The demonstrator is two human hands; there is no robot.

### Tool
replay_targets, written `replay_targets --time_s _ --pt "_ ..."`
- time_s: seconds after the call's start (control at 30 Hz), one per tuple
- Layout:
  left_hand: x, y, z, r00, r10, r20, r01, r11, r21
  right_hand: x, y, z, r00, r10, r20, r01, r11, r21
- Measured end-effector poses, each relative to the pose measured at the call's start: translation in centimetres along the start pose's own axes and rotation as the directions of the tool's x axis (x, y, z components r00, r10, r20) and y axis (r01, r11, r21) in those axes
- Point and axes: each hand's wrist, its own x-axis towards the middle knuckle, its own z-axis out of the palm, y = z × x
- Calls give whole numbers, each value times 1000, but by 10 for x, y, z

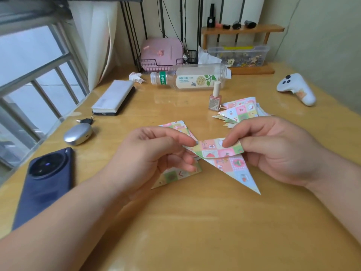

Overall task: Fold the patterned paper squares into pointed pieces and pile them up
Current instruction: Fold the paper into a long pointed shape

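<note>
A patterned paper piece, folded to a long point aimed down and to the right, is held just above the wooden table. My left hand pinches its left corner. My right hand pinches its top right edge between thumb and fingers. Under my left hand lies a stack of unfolded patterned squares, partly hidden. A pile of folded pointed pieces lies further back on the right.
A dark phone and a silver earbud case lie at the left. Behind are a book on a power bank, a lying plastic bottle, a nail polish bottle and a white controller.
</note>
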Motion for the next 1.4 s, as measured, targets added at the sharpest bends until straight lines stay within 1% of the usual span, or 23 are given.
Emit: replay_targets --time_s 0.07,0.17,0.23,0.33,0.43,0.6,0.67,0.8,1.03,1.23,1.4 --pt "0 -1 3 1000 11 -11 -11 1000 29 0 1 -1 1000 -31 1 31 998 -63" --pt "-1 -3 7 999 2 -47 6 987 159 -1 3 -3 995 -95 14 96 969 -227" --pt "0 -5 8 998 -9 -65 19 988 155 -2 3 -3 992 -125 28 128 946 -298" --pt "-1 -5 7 998 -39 -55 44 996 81 -1 2 -3 990 -133 36 138 944 -298" --pt "-1 -6 7 995 -95 -40 99 989 107 0 2 -4 994 -110 25 113 955 -276" --pt "-1 -7 9 991 -132 -12 132 985 111 1 6 -9 999 -43 18 46 975 -216" --pt "-2 -7 9 990 -144 -7 144 985 100 0 5 -8 997 -65 43 73 973 -218" --pt "-2 -8 10 987 -158 2 157 985 65 -1 6 -6 988 -131 79 150 931 -332" --pt "-5 -10 13 987 -155 30 153 985 77 0 9 -4 982 -167 82 186 917 -354" --pt "-4 -12 15 985 -169 -13 170 981 93 -2 7 4 991 -135 18 132 920 -370" --pt "-4 -9 15 987 -160 -26 162 980 115 -2 4 11 998 -60 2 56 934 -352"
